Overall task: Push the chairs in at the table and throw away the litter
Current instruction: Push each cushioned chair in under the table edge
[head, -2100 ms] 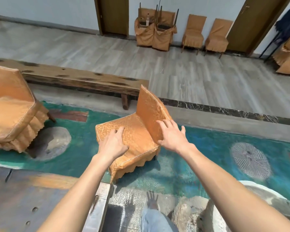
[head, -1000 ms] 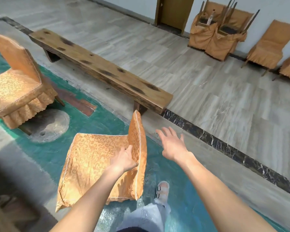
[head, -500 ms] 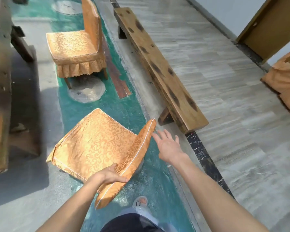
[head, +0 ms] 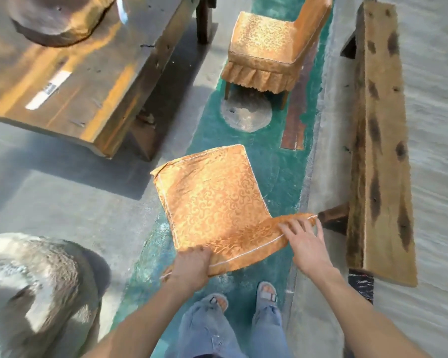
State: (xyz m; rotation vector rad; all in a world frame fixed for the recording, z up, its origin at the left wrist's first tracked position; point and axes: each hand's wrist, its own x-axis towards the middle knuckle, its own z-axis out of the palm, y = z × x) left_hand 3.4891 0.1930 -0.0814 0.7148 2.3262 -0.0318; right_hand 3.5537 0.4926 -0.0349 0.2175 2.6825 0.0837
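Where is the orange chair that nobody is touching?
The free chair stands top middle of the head view, on the green floor strip, between the wooden table, left, and the long bench, right.

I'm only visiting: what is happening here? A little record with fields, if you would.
Near chair: orange patterned fabric-covered chair, off the table's corner
Left hand: grips its backrest top
Right hand: straight fingers rest on backrest
Far chair: matching orange skirted chair, standing apart from table
Table: dark wooden table, white paper slip on it
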